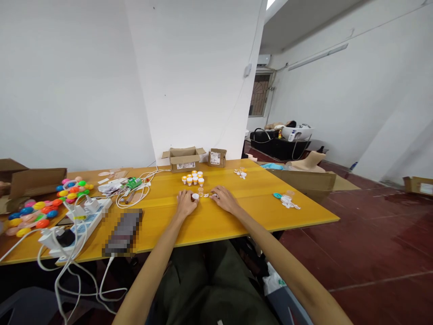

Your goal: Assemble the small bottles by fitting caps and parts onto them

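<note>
My left hand (pixel 186 203) rests on the yellow table with its fingers curled. A round white cap (pixel 195 197) sits at its thumb and index finger, which close on its edge. Just beyond stands a clear, open little jar (pixel 200 192). My right hand (pixel 223 199) lies opposite, palm down, fingers bent over small white pieces too fine to name. One more small white piece (pixel 206 195) lies between the hands. Behind them, several orange-and-white capped jars (pixel 193 178) stand in a tight group.
An open cardboard box (pixel 184 161) and a smaller carton (pixel 217 158) stand by the wall. White parts (pixel 289 201) lie at the right, near a teal ring (pixel 277 196). At left are a phone (pixel 123 232), a power strip (pixel 81 228), cables and coloured balls (pixel 42 210).
</note>
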{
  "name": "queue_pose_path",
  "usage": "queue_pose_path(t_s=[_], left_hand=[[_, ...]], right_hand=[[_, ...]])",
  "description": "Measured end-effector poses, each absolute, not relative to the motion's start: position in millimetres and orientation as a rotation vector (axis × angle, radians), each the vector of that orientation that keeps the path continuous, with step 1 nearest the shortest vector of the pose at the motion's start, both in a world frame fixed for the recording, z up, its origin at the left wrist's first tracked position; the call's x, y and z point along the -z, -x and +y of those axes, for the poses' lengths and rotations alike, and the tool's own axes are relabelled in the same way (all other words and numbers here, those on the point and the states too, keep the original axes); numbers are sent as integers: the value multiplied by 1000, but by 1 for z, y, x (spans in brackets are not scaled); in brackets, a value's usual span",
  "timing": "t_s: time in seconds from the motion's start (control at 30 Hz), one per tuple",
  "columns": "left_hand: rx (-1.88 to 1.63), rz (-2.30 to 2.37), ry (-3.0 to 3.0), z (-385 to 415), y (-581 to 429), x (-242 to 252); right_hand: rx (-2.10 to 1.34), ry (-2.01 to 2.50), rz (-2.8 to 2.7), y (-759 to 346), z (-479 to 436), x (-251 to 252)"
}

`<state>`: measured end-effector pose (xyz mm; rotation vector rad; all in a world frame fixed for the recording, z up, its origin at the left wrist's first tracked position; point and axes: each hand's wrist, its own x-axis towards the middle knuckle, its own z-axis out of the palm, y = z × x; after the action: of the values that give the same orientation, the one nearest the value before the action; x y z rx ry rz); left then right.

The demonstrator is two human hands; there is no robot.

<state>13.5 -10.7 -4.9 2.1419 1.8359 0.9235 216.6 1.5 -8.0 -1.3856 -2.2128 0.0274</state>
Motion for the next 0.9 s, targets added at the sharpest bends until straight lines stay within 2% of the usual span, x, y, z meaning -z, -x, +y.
queue_pose_path(t_s=[0.27,0.7,0.9], left_hand=[[-943,1814,-2252,-17,-18,1],[-1070,1430,-2595,-17,-14,8],[-1065,1413,-2634,-11,-13,16]], right_hand=[[136,1325,-2222,-206,6,15],[256,1193,-2243,-202,3,19],[255,1319,-2135,-218,1,21]])
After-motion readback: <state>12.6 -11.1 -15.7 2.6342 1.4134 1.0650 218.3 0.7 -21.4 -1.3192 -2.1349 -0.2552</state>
